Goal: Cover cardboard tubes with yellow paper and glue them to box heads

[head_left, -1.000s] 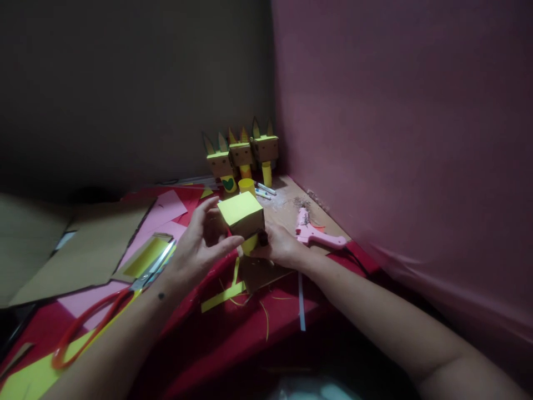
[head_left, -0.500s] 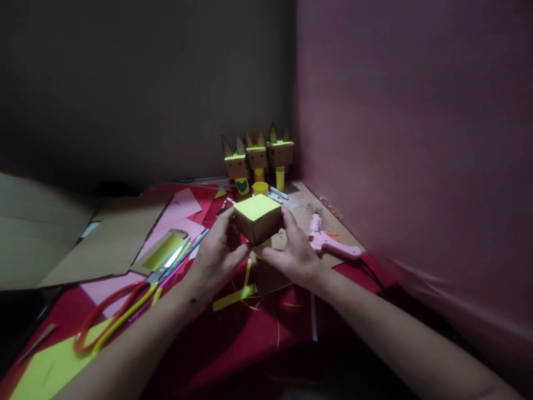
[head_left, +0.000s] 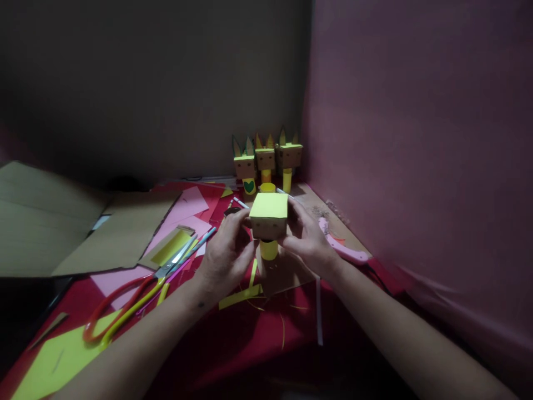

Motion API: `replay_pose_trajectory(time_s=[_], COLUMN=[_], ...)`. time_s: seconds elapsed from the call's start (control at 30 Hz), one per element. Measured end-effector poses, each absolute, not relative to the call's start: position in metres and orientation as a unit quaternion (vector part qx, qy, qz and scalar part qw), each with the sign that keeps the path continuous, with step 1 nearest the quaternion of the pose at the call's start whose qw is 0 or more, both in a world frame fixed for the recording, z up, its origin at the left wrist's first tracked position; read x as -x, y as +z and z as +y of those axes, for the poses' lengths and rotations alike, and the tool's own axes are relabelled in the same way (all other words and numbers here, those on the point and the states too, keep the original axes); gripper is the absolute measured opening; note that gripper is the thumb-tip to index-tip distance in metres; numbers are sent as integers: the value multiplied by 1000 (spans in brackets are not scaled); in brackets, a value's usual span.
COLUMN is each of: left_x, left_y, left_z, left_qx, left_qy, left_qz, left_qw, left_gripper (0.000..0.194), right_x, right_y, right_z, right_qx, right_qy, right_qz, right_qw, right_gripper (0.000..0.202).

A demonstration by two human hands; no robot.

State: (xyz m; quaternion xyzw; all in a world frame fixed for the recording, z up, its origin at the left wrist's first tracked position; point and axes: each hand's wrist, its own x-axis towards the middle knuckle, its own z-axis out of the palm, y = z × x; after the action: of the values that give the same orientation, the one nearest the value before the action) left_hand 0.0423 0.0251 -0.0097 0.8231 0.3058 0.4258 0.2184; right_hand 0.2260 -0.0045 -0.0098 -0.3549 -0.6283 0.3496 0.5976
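Note:
A small cardboard box with a yellow paper top is between my two hands, one flat side facing me with faint dark marks on it. Right beneath it is a short yellow paper tube, which stands upright on a piece of cardboard. My left hand curls round the box's left side, its thumb low beside the tube. Against the right side rest the bent fingers of my right hand, thumb near the lower corner. Some fingertips are hidden behind the box.
Three box-headed figures with pointed ears stand at the back, behind a yellow ring. A pink glue gun lies to the right. Large scissors, coloured paper and a bent cardboard sheet are on the left.
The box has turned from corner-on to flat side towards me, and more of the tube below it shows. My thumbs have moved apart. The whole view has shifted slightly.

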Motion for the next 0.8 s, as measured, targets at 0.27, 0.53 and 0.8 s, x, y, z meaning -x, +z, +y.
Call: replay_pose_trajectory(time_s=[0.27, 0.53, 0.8], left_x=[-39, -45, -46], left_y=[12, 14, 11], left_z=[23, 27, 31], left_qx=[-722, -699, -701], left_qy=[429, 419, 440], left_qz=[312, 300, 315], left_qw=[444, 496, 465], left_gripper=[50, 57, 57], right_x=[-235, -241, -232], right_y=[-3, -12, -32], right_z=[12, 18, 16], right_qx=[300, 286, 366], right_qy=[494, 496, 452], right_qz=[-596, -643, -666], right_qw=[557, 508, 467], right_gripper=[79, 85, 94])
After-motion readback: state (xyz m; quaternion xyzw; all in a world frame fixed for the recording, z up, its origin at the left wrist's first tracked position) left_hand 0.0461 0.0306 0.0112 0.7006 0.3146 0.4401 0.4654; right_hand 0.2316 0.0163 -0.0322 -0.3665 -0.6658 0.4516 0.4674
